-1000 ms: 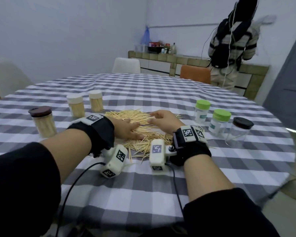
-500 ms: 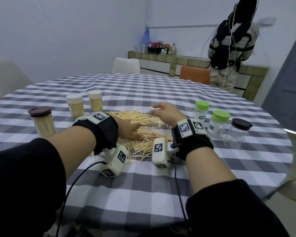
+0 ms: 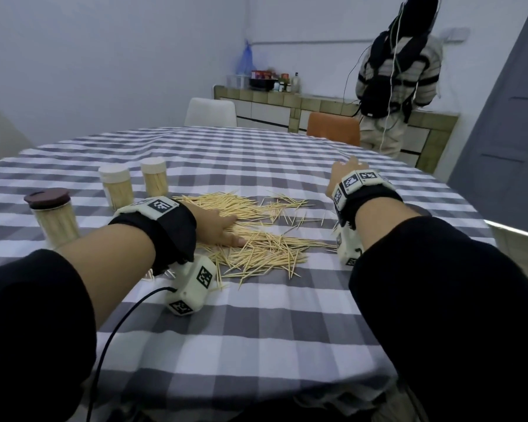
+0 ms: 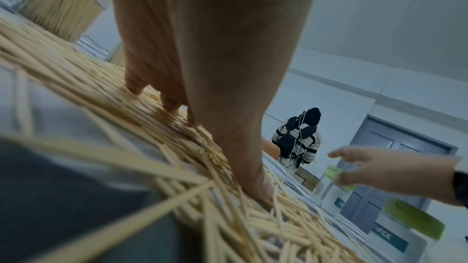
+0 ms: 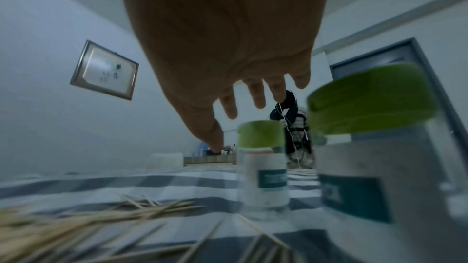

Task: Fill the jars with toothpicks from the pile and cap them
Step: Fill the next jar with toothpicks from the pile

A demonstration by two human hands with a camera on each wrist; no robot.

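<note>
The right hand (image 5: 222, 33) reaches with spread, straight fingers (image 5: 255, 95) toward the small clear plastic jar with a green lid (image 5: 262, 167), holding nothing; judging by the wrist views it is near the lid but probably not touching, though blur makes that uncertain. A second, larger green-lidded clear jar (image 5: 375, 167) stands just right of it and nearer. To do this step well, the fingers should close round the small jar's body rather than its lid, lift it clear of its neighbour, and bring it beside the pile before uncapping.

The left hand (image 3: 217, 222) lies flat, fingers extended, pressing the loose pile of pale wooden toothpicks (image 3: 256, 236) at the middle of the worktop; holding it there should keep the sticks from scattering.

The worktop is a round one under a grey-and-white checked cloth (image 3: 256, 330). At the left stand three capped jars packed with toothpicks (image 3: 118, 188). Beyond are a white chair (image 3: 211, 112), an orange chair (image 3: 333, 129), a tiled counter (image 3: 287, 108), and a person in a striped top (image 3: 397, 77).
</note>
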